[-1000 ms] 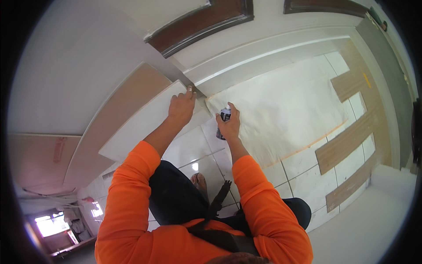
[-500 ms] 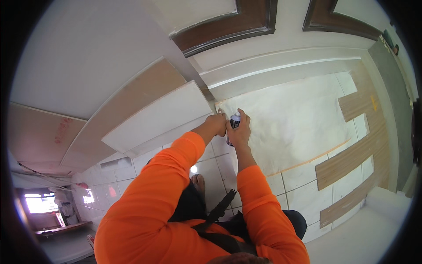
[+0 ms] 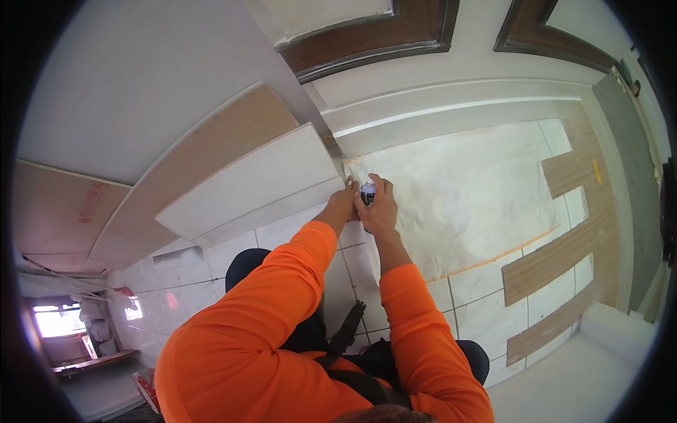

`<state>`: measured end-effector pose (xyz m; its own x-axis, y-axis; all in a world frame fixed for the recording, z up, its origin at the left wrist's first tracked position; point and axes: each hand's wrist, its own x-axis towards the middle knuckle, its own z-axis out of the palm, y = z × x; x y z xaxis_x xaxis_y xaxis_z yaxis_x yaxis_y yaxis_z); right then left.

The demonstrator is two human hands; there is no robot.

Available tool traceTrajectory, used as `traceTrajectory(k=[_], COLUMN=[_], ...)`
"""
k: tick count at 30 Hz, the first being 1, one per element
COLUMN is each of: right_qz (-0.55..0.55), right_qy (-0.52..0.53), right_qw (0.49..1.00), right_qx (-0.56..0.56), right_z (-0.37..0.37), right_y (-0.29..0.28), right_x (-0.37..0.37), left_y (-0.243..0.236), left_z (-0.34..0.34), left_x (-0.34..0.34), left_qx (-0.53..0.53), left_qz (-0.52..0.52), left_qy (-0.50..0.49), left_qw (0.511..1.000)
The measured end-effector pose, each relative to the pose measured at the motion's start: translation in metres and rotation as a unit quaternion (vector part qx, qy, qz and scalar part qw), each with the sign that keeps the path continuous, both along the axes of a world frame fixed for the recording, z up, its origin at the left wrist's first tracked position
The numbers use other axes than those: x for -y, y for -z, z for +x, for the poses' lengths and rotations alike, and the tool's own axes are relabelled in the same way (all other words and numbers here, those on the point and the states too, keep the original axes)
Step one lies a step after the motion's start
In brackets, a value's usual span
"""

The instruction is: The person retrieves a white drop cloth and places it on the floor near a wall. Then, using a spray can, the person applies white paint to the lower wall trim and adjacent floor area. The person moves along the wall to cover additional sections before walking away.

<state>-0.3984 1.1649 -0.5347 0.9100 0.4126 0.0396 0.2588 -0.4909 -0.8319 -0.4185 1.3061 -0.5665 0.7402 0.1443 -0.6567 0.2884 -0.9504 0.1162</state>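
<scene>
In the head view my right hand [image 3: 379, 213] is closed around a small spray can [image 3: 367, 196] with a white top and dark label, held upright near the corner of a white sheet [image 3: 465, 190] on the tiled floor. My left hand [image 3: 342, 203] is right beside the can, fingers curled at that corner; whatever they hold is too small and hidden to name. The sheet has orange tape along its lower edge. A white board [image 3: 247, 180] leans just left of my hands, in front of a tan board [image 3: 197, 155].
Wood-look planks [image 3: 536, 278] lie over white tiles [image 3: 479, 324] at the right. A brown-and-white panelled surface [image 3: 374, 46] and pale step [image 3: 451, 113] stand ahead. More boards [image 3: 70, 211] lean at the left, with a bright window [image 3: 56, 321] beyond. A black strap [image 3: 345, 328] dangles below me.
My left hand has moved from over the white board's top edge, rightward and down to beside the can. My right hand still grips the can. The view has shifted slightly.
</scene>
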Motion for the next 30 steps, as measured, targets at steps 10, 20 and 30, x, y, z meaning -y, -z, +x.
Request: traceTrajectory(k=[10, 20, 30], right_qz=[-0.023, -0.016, -0.013], right_qy=[-0.008, -0.01, -0.004], right_qw=[1.0, 1.0, 1.0], right_qx=[0.015, 0.013, 0.027], right_z=[0.0, -0.002, -0.003], right_y=[0.002, 0.004, 0.005], right_x=[-0.008, -0.012, -0.009], left_y=[-0.004, -0.006, -0.013], left_z=[-0.009, -0.008, -0.002], left_x=[0.005, 0.006, 0.012], left_qx=[-0.047, -0.032, -0.074], left_qz=[0.032, 0.072, 0.109], left_qy=[-0.033, -0.028, -0.002], left_qw=[0.998, 0.996, 0.991])
